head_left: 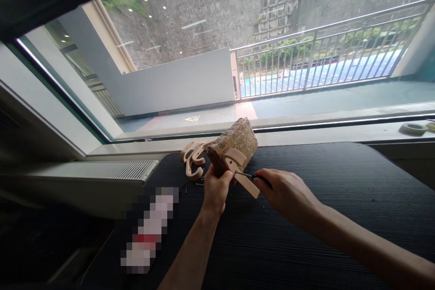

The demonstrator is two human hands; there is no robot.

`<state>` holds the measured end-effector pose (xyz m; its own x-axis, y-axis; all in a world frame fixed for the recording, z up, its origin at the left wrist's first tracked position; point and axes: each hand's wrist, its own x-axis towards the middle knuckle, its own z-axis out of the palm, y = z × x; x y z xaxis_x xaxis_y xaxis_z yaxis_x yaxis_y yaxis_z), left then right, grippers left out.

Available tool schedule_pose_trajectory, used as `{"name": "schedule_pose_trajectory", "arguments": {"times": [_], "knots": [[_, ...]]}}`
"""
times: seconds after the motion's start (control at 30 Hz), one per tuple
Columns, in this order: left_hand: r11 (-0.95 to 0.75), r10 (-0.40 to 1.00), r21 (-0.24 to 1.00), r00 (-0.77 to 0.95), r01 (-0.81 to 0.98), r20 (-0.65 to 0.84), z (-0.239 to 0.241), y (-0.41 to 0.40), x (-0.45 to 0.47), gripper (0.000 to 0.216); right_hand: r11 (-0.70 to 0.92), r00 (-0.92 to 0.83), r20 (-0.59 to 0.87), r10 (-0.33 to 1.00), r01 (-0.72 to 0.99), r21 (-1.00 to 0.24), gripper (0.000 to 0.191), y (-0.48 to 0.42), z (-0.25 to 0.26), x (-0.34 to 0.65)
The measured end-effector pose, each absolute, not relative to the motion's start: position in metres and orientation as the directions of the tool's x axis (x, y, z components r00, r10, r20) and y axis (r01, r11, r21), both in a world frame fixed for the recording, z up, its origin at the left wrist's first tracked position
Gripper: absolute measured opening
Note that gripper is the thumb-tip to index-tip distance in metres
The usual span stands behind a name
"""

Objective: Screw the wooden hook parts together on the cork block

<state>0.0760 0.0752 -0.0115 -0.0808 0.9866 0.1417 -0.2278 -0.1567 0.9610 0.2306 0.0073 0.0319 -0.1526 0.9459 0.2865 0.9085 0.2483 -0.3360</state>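
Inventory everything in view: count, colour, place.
Table: 1, black, foreground
Block: 1, mottled tan, centre
Wooden hook: 1, pale, against block
Loose hooks: 2+, pale, left of block
Screw-like pieces: 2+, metallic, by loose hooks
Screwdriver: 1, black handle, at wooden hook
Pixelated item: 1, whitish and red, left
Roll: 1+, grey, far right
Grille: 1, whitish, left
Window: 1, clear, behind table
Railing: 1, silver, outside
Left hand: 1, bare, gripping block
Right hand: 1, bare, on screwdriver

hook (pixel 248 185): pale tan | block (pixel 247 140): speckled brown | tool handle (pixel 262 180): black | tabletop (pixel 322 253): black, fine-lined
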Motion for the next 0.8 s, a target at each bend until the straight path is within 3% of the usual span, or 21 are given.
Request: {"name": "schedule_pose_trajectory", "arguments": {"times": [0.07,0.13,0.27,0.33,0.53,0.63,0.73,0.8], "knots": [[-0.161,0.986,0.961,-0.085,-0.227,0.146,-0.012,0.076,0.076,0.022,0.169,-0.085,0.179,0.98,0.832,-0.528,0.033,0.013,0.035,0.234],[-0.159,0.986,0.958,-0.083,-0.24,0.143,-0.012,0.076,0.076,0.022,0.146,-0.091,0.123,0.988,0.806,-0.573,0.036,0.016,0.04,0.236],[-0.126,0.992,0.948,-0.066,-0.292,0.111,-0.012,0.076,0.077,0.02,0.159,-0.108,0.14,0.984,0.89,-0.428,0.023,0.012,0.048,0.237],[-0.101,0.995,0.942,-0.052,-0.32,0.089,-0.011,0.075,0.078,0.021,0.206,-0.143,0.202,0.969,0.919,-0.337,0.032,0.006,0.051,0.235],[-0.054,0.999,0.928,-0.026,-0.369,0.048,-0.009,0.074,0.079,0.019,0.491,-0.468,0.399,0.788,0.87,0.05,0.027,-0.007,0.049,0.235],[-0.051,0.999,0.929,-0.018,-0.366,0.048,-0.008,0.073,0.079,0.019,0.524,-0.547,0.454,0.704,0.831,0.188,0.023,-0.007,0.042,0.238],[-0.072,0.997,0.939,-0.032,-0.336,0.065,-0.009,0.073,0.078,0.019,0.497,-0.521,0.469,0.713,0.847,0.185,0.024,-0.004,0.032,0.237],[-0.104,0.994,0.946,-0.059,-0.308,0.091,-0.011,0.074,0.077,0.02,0.428,-0.4,0.463,0.791,0.902,0.047,0.022,-0.002,0.029,0.235]]}}
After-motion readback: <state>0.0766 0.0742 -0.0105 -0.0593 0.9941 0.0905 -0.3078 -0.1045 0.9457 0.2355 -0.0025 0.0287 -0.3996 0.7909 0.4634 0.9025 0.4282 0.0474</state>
